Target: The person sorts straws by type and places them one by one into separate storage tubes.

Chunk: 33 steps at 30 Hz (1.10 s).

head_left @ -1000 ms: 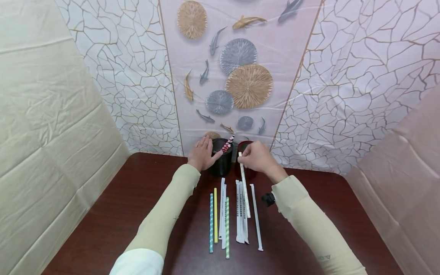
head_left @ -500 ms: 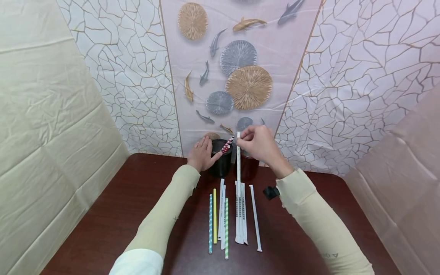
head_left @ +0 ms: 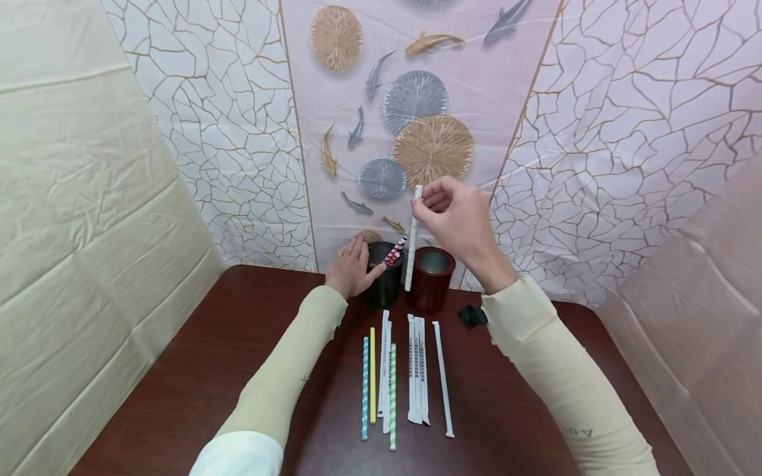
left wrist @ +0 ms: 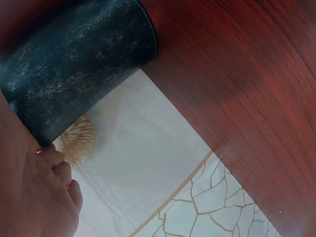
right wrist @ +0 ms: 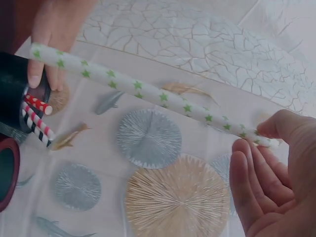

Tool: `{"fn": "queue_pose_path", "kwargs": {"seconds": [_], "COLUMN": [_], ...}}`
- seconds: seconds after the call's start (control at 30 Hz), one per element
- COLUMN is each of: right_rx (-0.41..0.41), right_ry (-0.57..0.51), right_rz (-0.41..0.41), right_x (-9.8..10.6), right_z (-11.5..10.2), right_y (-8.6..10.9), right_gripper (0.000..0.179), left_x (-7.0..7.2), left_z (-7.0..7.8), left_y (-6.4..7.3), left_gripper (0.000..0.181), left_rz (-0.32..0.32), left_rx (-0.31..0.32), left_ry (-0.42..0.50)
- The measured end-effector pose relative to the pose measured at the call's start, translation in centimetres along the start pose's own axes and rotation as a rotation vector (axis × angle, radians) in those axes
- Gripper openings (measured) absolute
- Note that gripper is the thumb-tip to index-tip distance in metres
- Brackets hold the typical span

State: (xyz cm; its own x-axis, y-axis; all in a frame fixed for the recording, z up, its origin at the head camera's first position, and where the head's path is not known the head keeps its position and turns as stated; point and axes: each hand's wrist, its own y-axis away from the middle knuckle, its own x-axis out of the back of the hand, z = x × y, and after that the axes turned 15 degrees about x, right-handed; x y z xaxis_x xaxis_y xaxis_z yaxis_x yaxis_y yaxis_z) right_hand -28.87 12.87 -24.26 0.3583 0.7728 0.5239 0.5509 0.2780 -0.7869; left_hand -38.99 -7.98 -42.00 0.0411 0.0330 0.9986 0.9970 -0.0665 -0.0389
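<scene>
1. White straw w/ green stars point(right wrist: 148, 94): tilted, in the air, lower end btwn the cups in head view.
2. R hand point(head_left: 464, 218): thumb + fingers pinch straw nr its top.
3. L hand point(head_left: 348, 268): thumb spread apart from fingers, touching blk cup point(head_left: 382, 291) nr rim.
4. Patterned straws point(right wrist: 39, 122) in blk cup; red cup point(head_left: 428, 291) beside.
5. Table point(head_left: 506, 430): wrapped straws point(head_left: 419, 393), blue straw point(head_left: 365, 390), etc.

Wears beige sleeves point(head_left: 286, 377), marked near right with a triangle point(head_left: 587, 434); shows white cloth point(head_left: 238, 455) near left, black attachment point(head_left: 472, 317) at right wrist.
</scene>
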Motion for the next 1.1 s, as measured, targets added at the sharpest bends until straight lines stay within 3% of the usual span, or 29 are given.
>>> {"fn": "queue_pose_path", "kwargs": {"seconds": [0.5,0.77,1.1], "right_rx": [0.167,0.149,0.081], "right_ry": [-0.047,-0.062,-0.073], "right_rz": [0.229,0.270,0.270], "right_x": [-0.4,-1.6,-4.5], "right_z": [-0.7,0.2,3.1], "right_y": [-1.8,-1.5,0.1], "right_gripper": [0.015,0.016,0.014], "left_x": [-0.4,-0.4,-0.5], "left_z": [-0.1,-0.1,-0.1], "left_y": [-0.3,-0.4,-0.4], "left_gripper": [0.090,0.090,0.090], "left_rz": [0.009,0.022,0.019], "left_rx": [-0.008,-0.009,0.000], "left_ry": [0.016,0.009,0.028]}}
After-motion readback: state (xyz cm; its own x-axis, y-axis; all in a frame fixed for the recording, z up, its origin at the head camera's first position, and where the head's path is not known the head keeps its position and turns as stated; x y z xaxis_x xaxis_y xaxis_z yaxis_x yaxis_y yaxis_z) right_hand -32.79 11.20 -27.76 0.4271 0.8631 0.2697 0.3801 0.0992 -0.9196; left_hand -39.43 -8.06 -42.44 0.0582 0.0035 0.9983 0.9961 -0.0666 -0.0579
